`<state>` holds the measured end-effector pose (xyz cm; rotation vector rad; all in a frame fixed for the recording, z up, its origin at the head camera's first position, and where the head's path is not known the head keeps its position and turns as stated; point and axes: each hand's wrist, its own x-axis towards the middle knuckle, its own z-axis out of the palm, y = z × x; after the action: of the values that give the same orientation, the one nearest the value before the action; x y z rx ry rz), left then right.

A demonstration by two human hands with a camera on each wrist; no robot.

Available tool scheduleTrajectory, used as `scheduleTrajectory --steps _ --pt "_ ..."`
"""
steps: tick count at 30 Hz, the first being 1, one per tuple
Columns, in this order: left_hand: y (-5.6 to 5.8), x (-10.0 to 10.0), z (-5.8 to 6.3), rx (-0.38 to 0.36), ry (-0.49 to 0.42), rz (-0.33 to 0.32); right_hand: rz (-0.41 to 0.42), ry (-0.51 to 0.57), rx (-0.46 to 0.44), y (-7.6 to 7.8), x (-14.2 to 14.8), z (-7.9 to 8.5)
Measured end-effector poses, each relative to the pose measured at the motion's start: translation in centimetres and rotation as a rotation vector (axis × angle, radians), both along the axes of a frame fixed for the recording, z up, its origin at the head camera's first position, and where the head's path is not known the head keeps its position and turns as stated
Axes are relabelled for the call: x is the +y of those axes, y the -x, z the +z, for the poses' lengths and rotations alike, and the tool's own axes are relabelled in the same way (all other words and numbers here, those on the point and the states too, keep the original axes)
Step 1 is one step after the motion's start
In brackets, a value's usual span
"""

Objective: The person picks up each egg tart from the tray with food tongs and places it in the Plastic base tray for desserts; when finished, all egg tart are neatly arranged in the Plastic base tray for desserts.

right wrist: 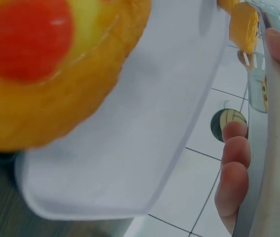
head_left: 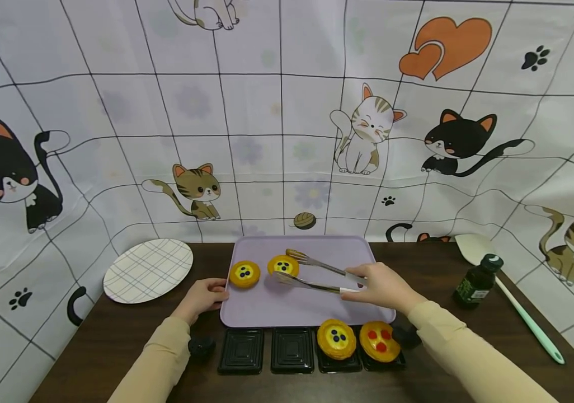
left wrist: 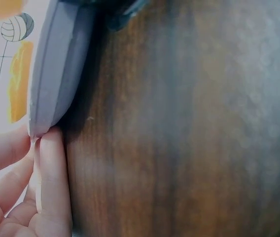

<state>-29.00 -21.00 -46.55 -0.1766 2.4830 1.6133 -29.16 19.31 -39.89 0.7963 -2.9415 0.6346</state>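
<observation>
My left hand [head_left: 205, 295] pinches the left rim of a lilac tray [head_left: 277, 308]; the left wrist view shows thumb and fingers [left wrist: 53, 173] on either side of that rim. In my right hand [head_left: 384, 286] is a pair of metal tongs [head_left: 309, 284], held over the tray. The tong tips lie on either side of an egg tart [head_left: 283, 264] with dark dots; whether they press it I cannot tell. Left of it on the tray sits another dark-dotted egg tart [head_left: 244, 274]. Close to the right wrist camera, a red-dotted egg tart [right wrist: 95, 94] looms large.
Along the tray's front edge stand black square holders [head_left: 241, 351]; the two on the right bear a dark-dotted tart [head_left: 336, 338] and the red-dotted tart. A white checked plate [head_left: 148, 271] is at left. At right are a dark lidded bottle [head_left: 479, 280] and a green-handled spatula [head_left: 528, 319].
</observation>
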Motion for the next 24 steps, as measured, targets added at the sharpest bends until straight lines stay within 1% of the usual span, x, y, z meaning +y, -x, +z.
scheduleTrajectory --steps 5,9,17,24 --pt "-0.2 -0.2 0.1 -0.001 0.007 0.001 0.011 0.011 0.006 -1.1 1.0 0.6" --pt "-0.2 -0.3 0.1 0.0 0.013 0.004 0.02 0.015 -0.002 -2.2 1.8 0.8" --pt "-0.2 -0.1 0.2 -0.003 0.006 -0.001 0.013 0.029 -0.003 -4.2 3.2 0.6" --pt "-0.1 0.2 0.3 -0.007 0.003 0.009 0.009 0.046 -0.003 -6.1 4.3 0.1"
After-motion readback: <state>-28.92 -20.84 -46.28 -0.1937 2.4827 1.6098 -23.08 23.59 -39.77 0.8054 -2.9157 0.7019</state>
